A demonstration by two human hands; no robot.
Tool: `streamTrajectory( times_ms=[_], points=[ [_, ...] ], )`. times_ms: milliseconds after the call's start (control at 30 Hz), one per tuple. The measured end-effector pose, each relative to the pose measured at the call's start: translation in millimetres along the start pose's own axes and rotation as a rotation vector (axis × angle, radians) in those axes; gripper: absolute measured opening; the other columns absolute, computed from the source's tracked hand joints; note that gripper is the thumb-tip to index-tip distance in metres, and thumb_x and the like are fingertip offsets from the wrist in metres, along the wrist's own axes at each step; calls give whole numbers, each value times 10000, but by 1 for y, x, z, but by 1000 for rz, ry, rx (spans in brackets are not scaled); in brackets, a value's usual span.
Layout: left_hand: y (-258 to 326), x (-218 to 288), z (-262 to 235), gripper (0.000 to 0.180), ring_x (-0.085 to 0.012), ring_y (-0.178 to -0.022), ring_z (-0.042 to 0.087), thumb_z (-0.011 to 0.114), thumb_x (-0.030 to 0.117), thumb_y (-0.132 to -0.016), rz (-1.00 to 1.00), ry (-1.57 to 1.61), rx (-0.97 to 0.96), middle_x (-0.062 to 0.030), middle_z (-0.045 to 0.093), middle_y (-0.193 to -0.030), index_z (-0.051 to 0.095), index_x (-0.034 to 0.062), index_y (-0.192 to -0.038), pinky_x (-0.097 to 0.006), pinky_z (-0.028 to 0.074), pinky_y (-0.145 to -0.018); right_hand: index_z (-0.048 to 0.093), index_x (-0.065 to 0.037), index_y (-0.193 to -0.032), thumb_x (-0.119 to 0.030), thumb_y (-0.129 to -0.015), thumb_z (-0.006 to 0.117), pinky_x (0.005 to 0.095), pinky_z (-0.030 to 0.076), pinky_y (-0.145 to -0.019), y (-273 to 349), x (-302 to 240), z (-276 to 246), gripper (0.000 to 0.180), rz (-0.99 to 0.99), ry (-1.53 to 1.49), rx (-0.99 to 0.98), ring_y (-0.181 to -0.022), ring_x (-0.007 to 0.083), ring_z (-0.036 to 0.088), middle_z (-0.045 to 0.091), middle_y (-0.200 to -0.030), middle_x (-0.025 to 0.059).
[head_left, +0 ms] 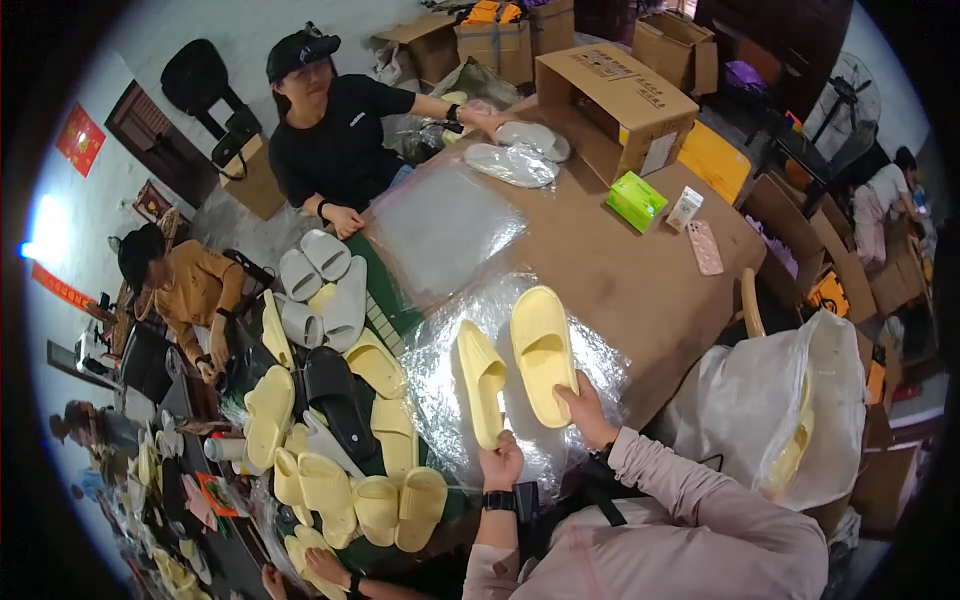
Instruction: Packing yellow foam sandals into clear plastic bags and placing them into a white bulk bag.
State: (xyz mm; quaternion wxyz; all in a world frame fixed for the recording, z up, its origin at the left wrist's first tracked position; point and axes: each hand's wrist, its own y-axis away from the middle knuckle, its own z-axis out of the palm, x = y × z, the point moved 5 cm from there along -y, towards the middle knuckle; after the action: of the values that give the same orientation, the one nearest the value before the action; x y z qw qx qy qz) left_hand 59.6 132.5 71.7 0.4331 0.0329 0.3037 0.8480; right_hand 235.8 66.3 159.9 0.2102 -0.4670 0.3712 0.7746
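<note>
I have my left grip (501,462) clamped on the heel of 1 yellow slipper (482,375), my right grip (588,412) on another slipper (541,345) near its heel, probably leaving both fronts unobstructed; plastic film (430,365) lies beneath, ahead of both grips.

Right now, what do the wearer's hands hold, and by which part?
Left hand: a yellow open-backed slipper, by its heel end. Right hand: another yellow slipper, by its edge near the heel.
</note>
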Motion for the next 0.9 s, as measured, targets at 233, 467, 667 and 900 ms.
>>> streamTrajectory(
  times_ms=[233, 467, 667, 900],
  points=[
    [26, -17, 0, 457, -376, -1098, 429, 347, 395, -954, -113, -401, 348, -187, 425, -1206, 407, 44, -1240, -455, 366, -984, 392, -20, -1197, -124, -839, 579, 294, 449, -798, 7, -11, 16, 417, -28, 179, -61, -931, 164, 546, 551, -1031, 130],
    [54, -31, 66, 461, -236, -1125, 482, 284, 351, -991, 253, -830, 95, -138, 468, -1236, 339, 20, -1307, -382, 399, -965, 305, -36, -1266, -200, -871, 577, 316, 424, -851, 40, 25, 59, 507, 150, 318, -480, -987, 198, 510, 512, -1076, 141],
    [60, 14, 47, 392, -197, -935, 578, 298, 334, -993, 448, -1018, 177, -93, 571, -1053, 451, 35, -1195, -309, 484, -771, 419, -27, -1231, -239, -871, 599, 290, 441, -806, 36, 30, 67, 455, 24, 374, -587, -987, 176, 535, 541, -1074, 125],
    [59, 41, 1, 521, -114, -587, 426, 449, 204, -903, 92, -107, -12, -63, 453, -753, 302, 73, -1385, -212, 399, -527, 487, 58, -1086, -391, -725, 704, 380, 467, -751, -21, 118, 20, 615, 82, 871, -236, -892, 341, 584, 553, -991, 238]
  ],
)
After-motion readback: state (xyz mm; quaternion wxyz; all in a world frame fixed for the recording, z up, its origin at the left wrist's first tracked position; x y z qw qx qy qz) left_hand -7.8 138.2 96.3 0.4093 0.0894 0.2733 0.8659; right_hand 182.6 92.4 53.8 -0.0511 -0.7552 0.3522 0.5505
